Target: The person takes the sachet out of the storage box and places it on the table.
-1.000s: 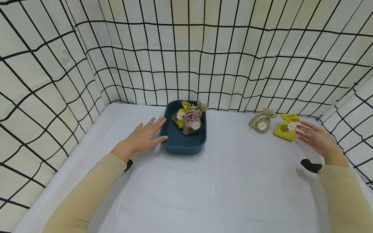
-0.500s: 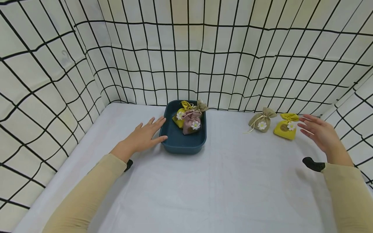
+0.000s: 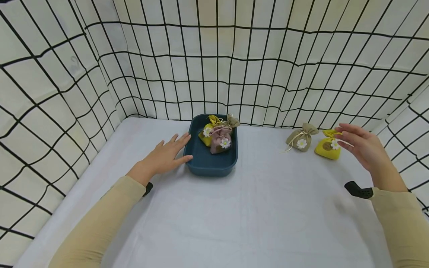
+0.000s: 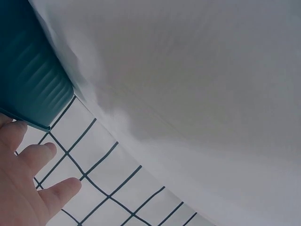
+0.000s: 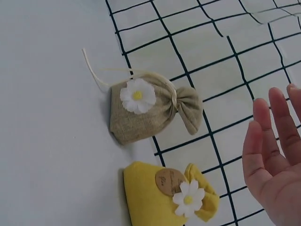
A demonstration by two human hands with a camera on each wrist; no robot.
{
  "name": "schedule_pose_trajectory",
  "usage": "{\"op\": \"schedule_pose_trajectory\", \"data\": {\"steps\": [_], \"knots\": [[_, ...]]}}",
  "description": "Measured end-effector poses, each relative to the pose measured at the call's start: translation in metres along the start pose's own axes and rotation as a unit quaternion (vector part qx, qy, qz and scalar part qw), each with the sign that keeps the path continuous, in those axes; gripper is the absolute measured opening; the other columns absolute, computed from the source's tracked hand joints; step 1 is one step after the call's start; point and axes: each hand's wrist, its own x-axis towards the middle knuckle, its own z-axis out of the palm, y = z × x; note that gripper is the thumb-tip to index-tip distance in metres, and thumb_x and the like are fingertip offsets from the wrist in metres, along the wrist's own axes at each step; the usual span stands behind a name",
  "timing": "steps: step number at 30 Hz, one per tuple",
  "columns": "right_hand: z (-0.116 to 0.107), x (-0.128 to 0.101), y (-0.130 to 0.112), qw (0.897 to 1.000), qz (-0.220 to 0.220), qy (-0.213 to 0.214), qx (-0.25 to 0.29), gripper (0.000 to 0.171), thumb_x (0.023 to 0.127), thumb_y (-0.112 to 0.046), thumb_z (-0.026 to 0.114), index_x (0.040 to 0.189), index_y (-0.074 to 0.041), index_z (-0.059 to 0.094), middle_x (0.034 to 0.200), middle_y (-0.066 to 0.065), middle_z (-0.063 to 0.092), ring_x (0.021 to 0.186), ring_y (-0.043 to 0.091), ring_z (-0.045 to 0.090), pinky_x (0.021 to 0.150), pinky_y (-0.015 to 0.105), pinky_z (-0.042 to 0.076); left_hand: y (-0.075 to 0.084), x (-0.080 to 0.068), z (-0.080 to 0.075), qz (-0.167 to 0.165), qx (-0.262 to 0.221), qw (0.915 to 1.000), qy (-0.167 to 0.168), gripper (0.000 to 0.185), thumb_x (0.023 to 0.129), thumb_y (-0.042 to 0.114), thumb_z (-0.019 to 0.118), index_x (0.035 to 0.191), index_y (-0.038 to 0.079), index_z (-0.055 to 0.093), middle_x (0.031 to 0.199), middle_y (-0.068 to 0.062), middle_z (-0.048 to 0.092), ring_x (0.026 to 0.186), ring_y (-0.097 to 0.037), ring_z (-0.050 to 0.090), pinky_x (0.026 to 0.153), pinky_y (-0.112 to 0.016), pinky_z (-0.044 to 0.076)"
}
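Across the white table [image 3: 234, 208], walled by grid-patterned cloth [image 3: 234, 67], a teal tray [image 3: 201, 163] is sitting toward the back edge, left of centre, holding a pink pouch [image 3: 219, 139], a yellow one and a tan one bunched at its far end. The left hand [image 3: 165, 158] is lying flat beside the tray's left rim, fingers straight, fingertips touching the rim. Near the back right corner, the right hand [image 3: 363, 149] is hovering, fingers spread and relaxed, gripping nothing, just beside the yellow pouch [image 3: 327, 148], fingertips over its top. The tan pouch [image 3: 299, 139] with a daisy is lying just left of it, cord trailing out.
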Motion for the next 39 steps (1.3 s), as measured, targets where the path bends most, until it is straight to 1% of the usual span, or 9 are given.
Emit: {"op": "schedule_pose_trajectory", "data": {"steps": [4,8,12,17,20,23,29,33,39], "knots": [[0.018,-0.001,-0.006,0.998,-0.031,0.029,0.053,0.022,0.101,-0.008,0.065,0.122,-0.012,0.074,0.113,-0.003,0.072,0.102,0.010,0.067,0.084,0.019,0.056,0.000,0.002,0.000,0.000,0.000,1.0000,0.000,0.083,0.105,0.055,0.050,0.166,0.012,0.015,0.171,-0.008,0.013,0.155,-0.041,0.009,0.117,-0.072,0.008],[0.036,-0.001,-0.008,0.988,-0.078,0.037,0.125,0.021,0.101,0.001,0.063,0.118,-0.003,0.074,0.109,0.005,0.073,0.099,0.014,0.069,0.083,0.021,0.057,-0.002,0.004,0.000,0.000,0.006,1.0000,0.001,0.084,0.105,0.058,0.049,0.166,0.013,0.014,0.171,-0.008,0.012,0.155,-0.041,0.009,0.116,-0.072,0.008],[0.052,0.001,-0.006,0.980,-0.128,0.032,0.146,0.020,0.101,0.006,0.059,0.113,0.002,0.075,0.104,0.008,0.073,0.094,0.017,0.069,0.080,0.022,0.056,-0.002,0.004,0.000,-0.001,0.007,1.0000,0.000,0.084,0.104,0.057,0.050,0.166,0.013,0.014,0.171,-0.008,0.012,0.155,-0.041,0.009,0.116,-0.072,0.008],[0.073,0.003,-0.005,0.978,-0.152,0.010,0.139,0.020,0.100,0.008,0.058,0.108,0.002,0.076,0.099,0.007,0.074,0.090,0.016,0.069,0.078,0.022,0.056,-0.002,0.005,0.001,-0.002,0.007,1.0000,-0.001,0.084,0.104,0.056,0.050,0.166,0.013,0.014,0.171,-0.008,0.012,0.155,-0.041,0.009,0.116,-0.073,0.008],[0.085,0.004,-0.004,0.979,-0.156,-0.004,0.130,0.020,0.100,0.009,0.057,0.105,0.002,0.076,0.099,0.006,0.074,0.090,0.016,0.069,0.078,0.021,0.056,-0.002,0.004,0.000,-0.004,0.008,1.0000,-0.002,0.084,0.104,0.056,0.050,0.166,0.013,0.014,0.171,-0.008,0.012,0.155,-0.040,0.008,0.117,-0.072,0.008],[0.098,0.005,-0.003,0.980,-0.159,-0.007,0.116,0.022,0.101,0.009,0.057,0.102,0.001,0.077,0.097,0.005,0.074,0.090,0.015,0.069,0.078,0.020,0.056,-0.003,0.004,0.000,-0.004,0.007,1.0000,-0.001,0.084,0.104,0.056,0.050,0.166,0.014,0.014,0.172,-0.007,0.011,0.155,-0.040,0.008,0.117,-0.072,0.008],[0.122,0.007,0.001,0.983,-0.152,-0.034,0.097,0.027,0.100,0.012,0.055,0.098,-0.002,0.078,0.096,0.004,0.075,0.089,0.012,0.070,0.080,0.019,0.056,-0.004,0.004,0.002,-0.002,0.006,1.0000,-0.001,0.084,0.104,0.056,0.051,0.166,0.013,0.014,0.171,-0.007,0.012,0.155,-0.040,0.008,0.116,-0.072,0.008],[0.135,0.009,0.007,0.986,-0.142,-0.057,0.061,0.027,0.101,0.010,0.056,0.098,-0.006,0.078,0.096,0.002,0.075,0.087,0.012,0.070,0.080,0.018,0.056,-0.004,0.004,0.003,-0.003,0.004,1.0000,-0.001,0.084,0.104,0.056,0.051,0.166,0.014,0.014,0.171,-0.007,0.012,0.155,-0.040,0.009,0.117,-0.072,0.008],[0.153,0.010,0.016,0.986,-0.138,-0.092,-0.011,0.027,0.101,0.008,0.058,0.100,-0.010,0.078,0.098,-0.002,0.075,0.089,0.012,0.068,0.080,0.020,0.055,-0.001,0.001,0.000,-0.003,0.003,1.0000,-0.001,0.083,0.104,0.055,0.052,0.166,0.013,0.015,0.171,-0.008,0.013,0.155,-0.041,0.010,0.116,-0.072,0.009]]}}
